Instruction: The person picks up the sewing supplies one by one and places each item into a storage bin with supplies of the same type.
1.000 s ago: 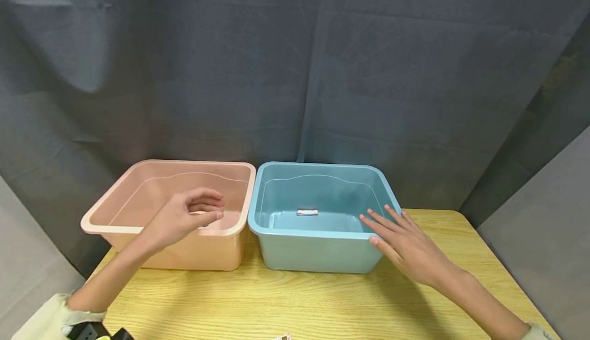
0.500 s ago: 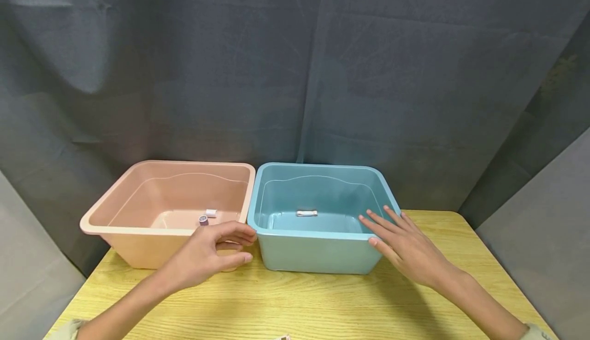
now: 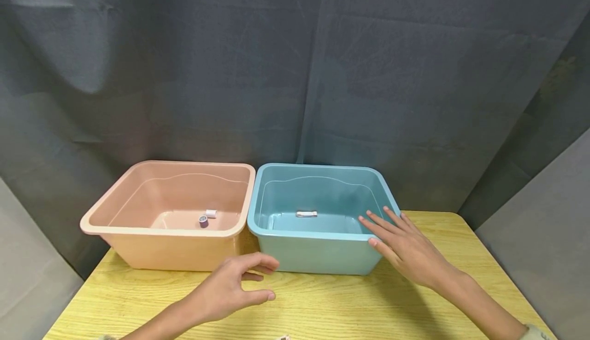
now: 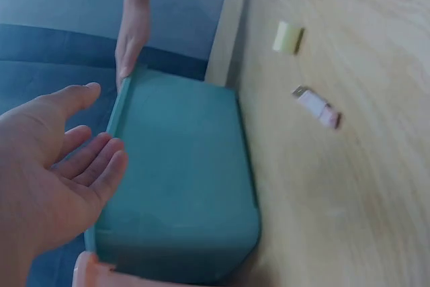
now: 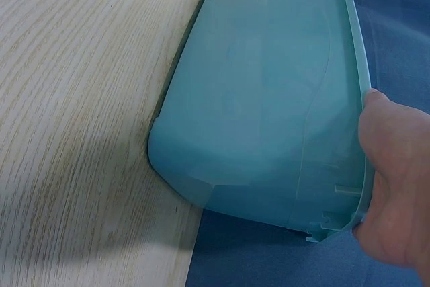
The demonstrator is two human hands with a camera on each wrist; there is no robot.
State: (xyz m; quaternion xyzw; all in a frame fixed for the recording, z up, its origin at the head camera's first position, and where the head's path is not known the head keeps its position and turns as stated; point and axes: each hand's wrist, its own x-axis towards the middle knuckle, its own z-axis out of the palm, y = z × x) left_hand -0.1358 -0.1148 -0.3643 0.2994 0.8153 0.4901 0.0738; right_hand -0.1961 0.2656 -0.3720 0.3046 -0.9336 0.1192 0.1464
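Observation:
My left hand is above the table in front of the bins, thumb apart from loosely curved fingers, holding nothing. My right hand rests with spread, straight fingers on the right front corner of the blue plastic bin. Inside that bin lies a small white bar-shaped thing. The pink plastic bin holds a short purple cylinder and a small white piece. In the left wrist view, a pale yellow block and a pinkish-white stick with a metal end, like a USB stick, lie on the table.
The two bins stand side by side on a wooden table. A dark grey curtain hangs behind them. A light grey panel stands to the right. At the bottom edge of the head view, a small thing is mostly cut off.
My left hand has moved from above the pink bin, down and to the right, toward the table's front. The pink bin's contents have come into view. My right hand has stayed in place.

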